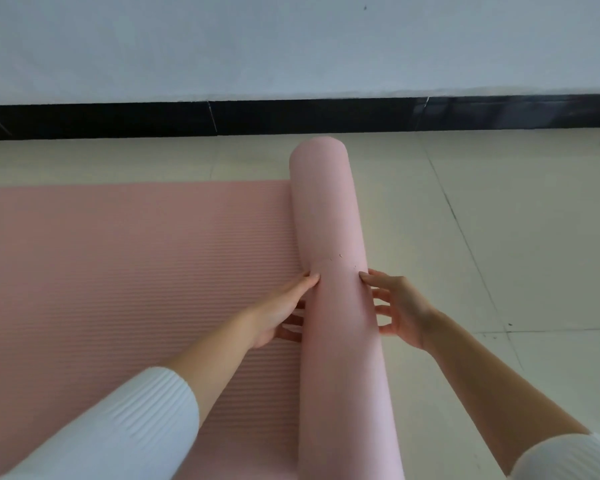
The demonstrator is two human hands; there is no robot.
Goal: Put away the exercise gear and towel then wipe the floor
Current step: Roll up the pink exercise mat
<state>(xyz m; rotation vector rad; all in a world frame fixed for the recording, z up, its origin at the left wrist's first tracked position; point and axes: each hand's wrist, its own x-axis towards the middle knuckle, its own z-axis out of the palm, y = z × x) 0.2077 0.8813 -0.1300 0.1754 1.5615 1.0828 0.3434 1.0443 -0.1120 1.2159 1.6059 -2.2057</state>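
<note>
Pale wall [291,46] up top, a black baseboard [118,121] running along its foot, and cream floor tiles [516,220] spreading out to the right. On those tiles lies the pink exercise mat [136,271], its ribbed flat part stretching off to the left, while its right end is wound into a thick roll [329,216] that points away toward the baseboard. The roll sits right at the edge of the flat part, touching it, smooth side out, with a few small nicks in the foam. Both arms reach in from below, white ribbed sleeves [125,427] pushed back. The left hand [281,311] presses against the roll's left flank, fingers spread and partly tucked beneath it. The right hand [400,311] cups the right flank, fingers splayed, tips on the foam. Neither hand closes round it; both are open, bracing the roll between them.
</note>
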